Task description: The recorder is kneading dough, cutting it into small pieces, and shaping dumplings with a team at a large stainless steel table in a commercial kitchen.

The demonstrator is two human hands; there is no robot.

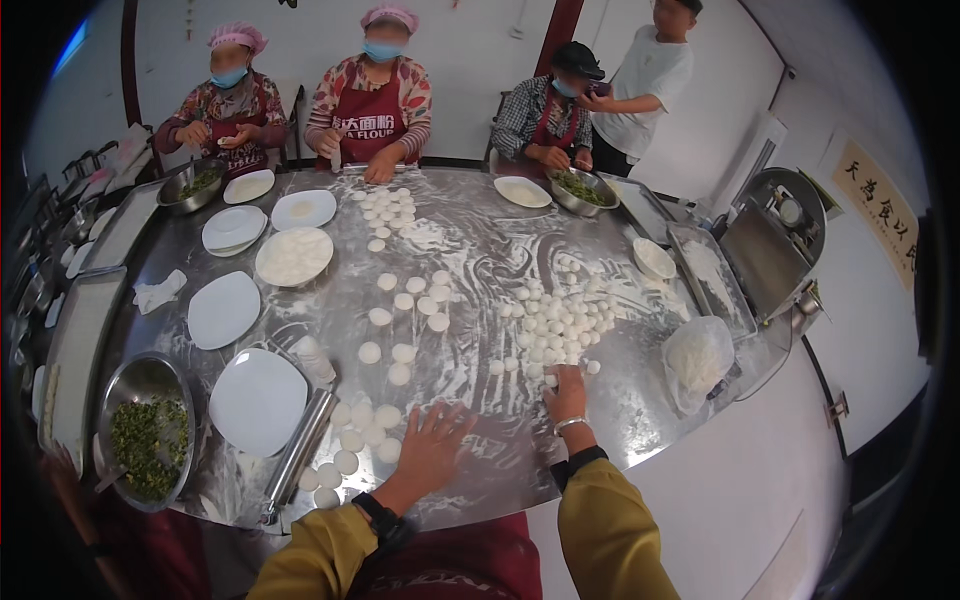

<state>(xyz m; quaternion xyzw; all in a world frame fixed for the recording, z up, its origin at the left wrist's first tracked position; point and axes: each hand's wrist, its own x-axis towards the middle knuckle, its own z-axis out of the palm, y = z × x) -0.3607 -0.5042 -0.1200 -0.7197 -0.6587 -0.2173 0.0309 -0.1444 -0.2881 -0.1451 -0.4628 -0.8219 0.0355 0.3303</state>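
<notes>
My left hand [435,444] lies palm down on the floured metal table [510,472], fingers spread; whatever may be under the palm is hidden. To its left are several flattened dough rounds [373,435]. My right hand [568,396] is at the near edge of a heap of small dough balls [559,322], its fingers bent over a dough piece [551,380]. Whether the fingers grip that piece cannot be made out. Left of the rounds rests a metal rolling pin [300,450], close to a white square plate [259,401].
A steel bowl of chopped green filling [150,442] stands at the near left. More dough rounds [405,300] lie mid-table. A plastic bag of dough [697,360] and a floured tray [712,277] are on the right. Across the table, several people [382,112] work or stand.
</notes>
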